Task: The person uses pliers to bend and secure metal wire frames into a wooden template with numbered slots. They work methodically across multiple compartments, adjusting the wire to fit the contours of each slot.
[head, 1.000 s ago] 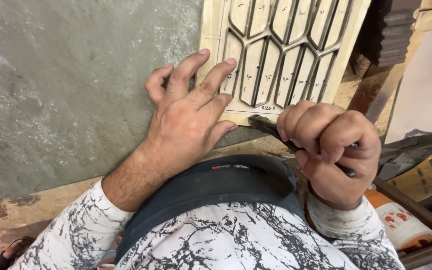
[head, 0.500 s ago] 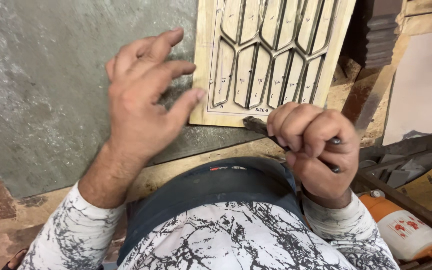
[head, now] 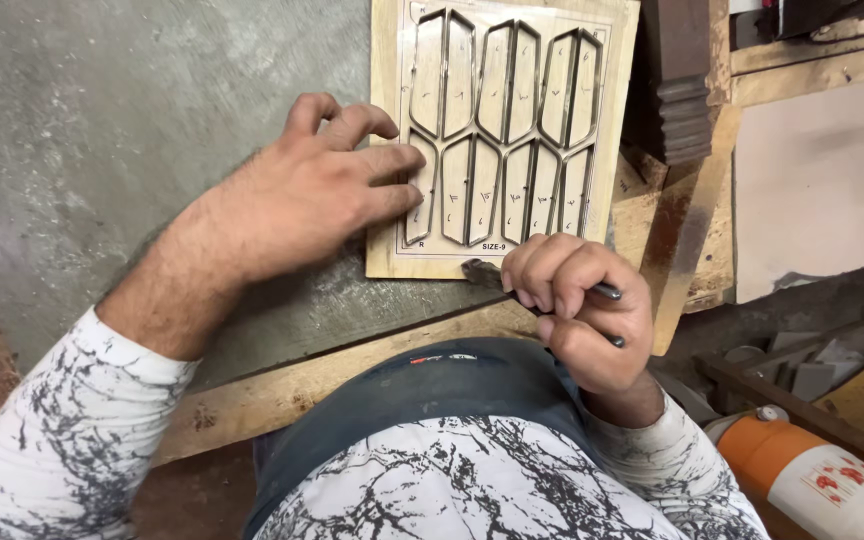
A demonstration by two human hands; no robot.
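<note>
Fingers (head: 392, 160) on pale wooden board (head: 387, 255) (metal-ruled elongated hexagons).

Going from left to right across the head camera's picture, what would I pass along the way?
Grey slab → left hand → wooden die board with inset steel outlines → right hand gripping a dark metal tool → stepped dark block → orange canister.

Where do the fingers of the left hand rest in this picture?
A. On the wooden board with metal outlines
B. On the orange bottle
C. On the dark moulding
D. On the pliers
A: the left hand lies flat with its fingertips on the wooden board, beside its metal outlines.
</note>
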